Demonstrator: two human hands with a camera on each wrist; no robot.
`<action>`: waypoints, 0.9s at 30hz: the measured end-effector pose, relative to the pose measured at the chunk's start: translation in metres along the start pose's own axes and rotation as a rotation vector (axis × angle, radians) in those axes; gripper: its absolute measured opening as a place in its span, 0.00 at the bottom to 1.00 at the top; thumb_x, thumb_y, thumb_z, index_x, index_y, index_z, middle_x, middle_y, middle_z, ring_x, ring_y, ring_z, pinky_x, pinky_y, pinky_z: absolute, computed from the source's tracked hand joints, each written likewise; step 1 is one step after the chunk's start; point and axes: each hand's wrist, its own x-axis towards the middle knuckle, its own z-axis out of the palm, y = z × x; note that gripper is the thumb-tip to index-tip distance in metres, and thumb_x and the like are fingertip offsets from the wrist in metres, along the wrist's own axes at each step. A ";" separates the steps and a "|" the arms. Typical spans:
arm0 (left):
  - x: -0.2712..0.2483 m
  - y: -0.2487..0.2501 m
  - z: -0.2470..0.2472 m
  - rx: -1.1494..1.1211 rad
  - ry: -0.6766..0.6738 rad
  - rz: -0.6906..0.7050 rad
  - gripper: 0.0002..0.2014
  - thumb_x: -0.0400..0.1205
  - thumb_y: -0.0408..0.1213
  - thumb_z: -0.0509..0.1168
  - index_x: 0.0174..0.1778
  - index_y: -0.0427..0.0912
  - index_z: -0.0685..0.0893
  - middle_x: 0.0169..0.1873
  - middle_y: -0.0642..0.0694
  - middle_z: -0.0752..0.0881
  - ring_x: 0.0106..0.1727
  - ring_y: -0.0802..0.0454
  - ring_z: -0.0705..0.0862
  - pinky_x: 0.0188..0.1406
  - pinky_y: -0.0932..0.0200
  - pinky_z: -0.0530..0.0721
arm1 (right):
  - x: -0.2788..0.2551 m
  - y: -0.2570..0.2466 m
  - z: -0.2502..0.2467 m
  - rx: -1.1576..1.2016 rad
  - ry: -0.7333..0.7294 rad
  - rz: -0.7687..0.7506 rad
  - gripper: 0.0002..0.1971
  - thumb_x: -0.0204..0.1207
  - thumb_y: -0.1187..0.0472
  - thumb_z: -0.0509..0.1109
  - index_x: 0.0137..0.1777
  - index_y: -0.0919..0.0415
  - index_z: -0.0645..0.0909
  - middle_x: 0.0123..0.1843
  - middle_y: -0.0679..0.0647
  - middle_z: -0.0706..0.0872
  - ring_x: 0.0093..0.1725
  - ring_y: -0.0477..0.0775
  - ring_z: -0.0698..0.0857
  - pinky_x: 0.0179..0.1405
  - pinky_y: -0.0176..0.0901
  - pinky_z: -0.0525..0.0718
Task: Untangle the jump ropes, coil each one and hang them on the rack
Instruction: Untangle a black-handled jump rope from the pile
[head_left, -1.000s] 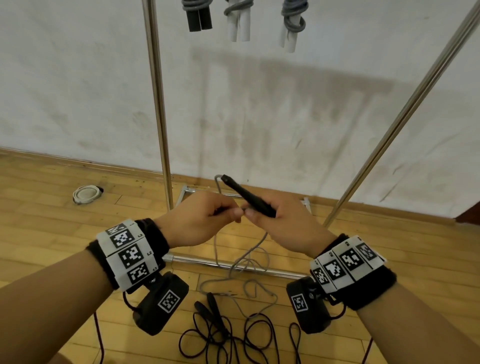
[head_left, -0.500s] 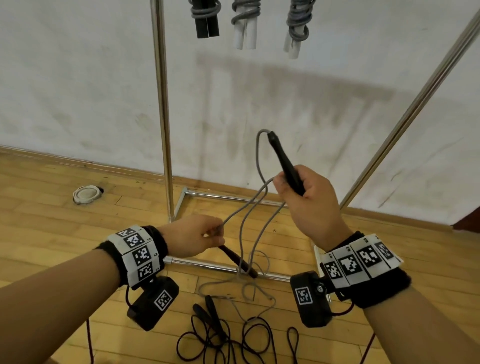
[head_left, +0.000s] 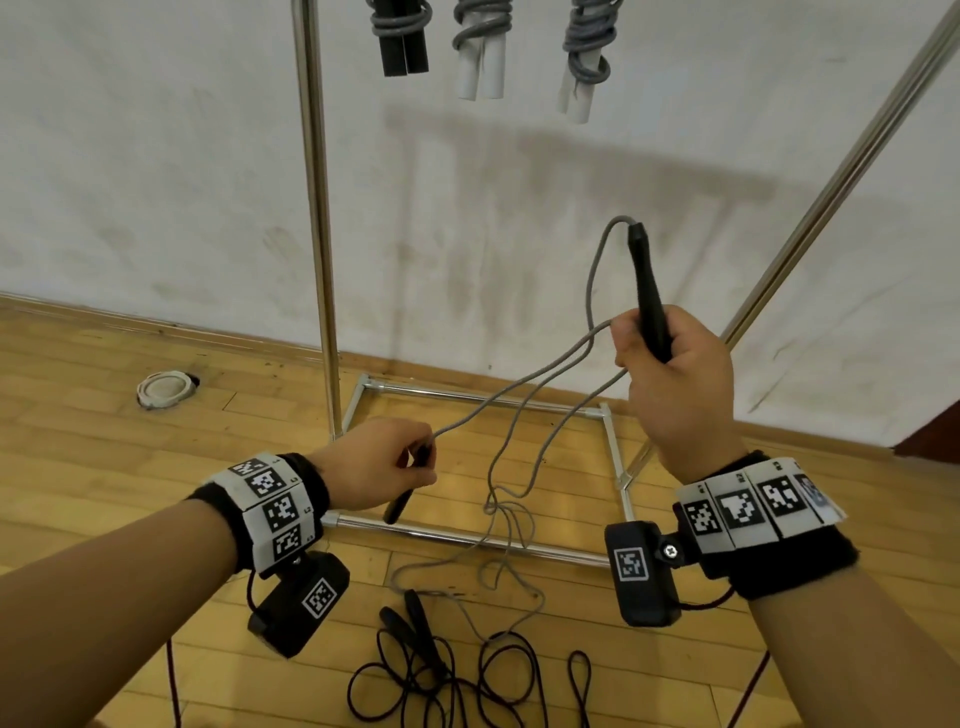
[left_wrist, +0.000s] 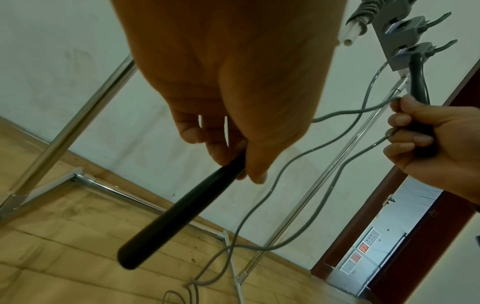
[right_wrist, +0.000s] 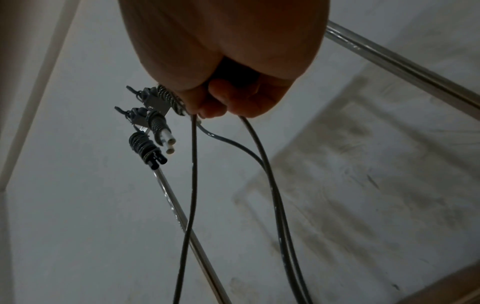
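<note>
A grey jump rope (head_left: 524, 410) with two black handles stretches between my hands. My right hand (head_left: 670, 374) grips one black handle (head_left: 649, 296) upright, chest-high, and also holds a loop of the grey cord (right_wrist: 193, 164). Lower left, my left hand (head_left: 384, 462) grips the other black handle (left_wrist: 179, 209), which points down. The slack cord drops to the floor in a loose tangle (head_left: 506, 525). A black jump rope (head_left: 441, 675) lies in a heap on the floor near me. Three coiled ropes (head_left: 480, 47) hang from the rack's top.
The chrome rack stands against the white wall, with a left post (head_left: 317, 218), a slanted right post (head_left: 831, 192) and a base frame (head_left: 467, 535) on the wooden floor. A white ring-shaped object (head_left: 163, 389) lies at the left by the wall.
My hands, together a second ago, have drawn apart: the right rose with its handle upright, the left sank and moved left with the other handle. The grey cord now spans between them.
</note>
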 end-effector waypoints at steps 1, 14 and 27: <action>0.000 0.000 -0.001 0.014 -0.004 -0.008 0.03 0.82 0.44 0.70 0.45 0.52 0.82 0.41 0.58 0.84 0.43 0.61 0.81 0.42 0.64 0.79 | 0.002 0.004 -0.003 -0.011 0.012 0.024 0.08 0.80 0.47 0.68 0.41 0.45 0.82 0.34 0.53 0.83 0.27 0.46 0.76 0.26 0.41 0.78; -0.004 0.025 -0.027 -0.407 0.177 -0.020 0.06 0.81 0.45 0.73 0.51 0.51 0.86 0.36 0.49 0.91 0.40 0.60 0.90 0.42 0.62 0.85 | -0.019 0.008 0.019 0.136 -0.403 0.396 0.10 0.88 0.55 0.60 0.53 0.53 0.83 0.33 0.46 0.82 0.31 0.47 0.77 0.29 0.42 0.77; -0.016 0.067 -0.039 -0.538 0.330 0.062 0.06 0.80 0.37 0.73 0.52 0.46 0.88 0.41 0.47 0.92 0.41 0.52 0.91 0.38 0.57 0.91 | -0.057 -0.022 0.060 0.236 -0.721 0.364 0.16 0.79 0.62 0.73 0.65 0.54 0.77 0.47 0.52 0.93 0.48 0.50 0.92 0.49 0.51 0.90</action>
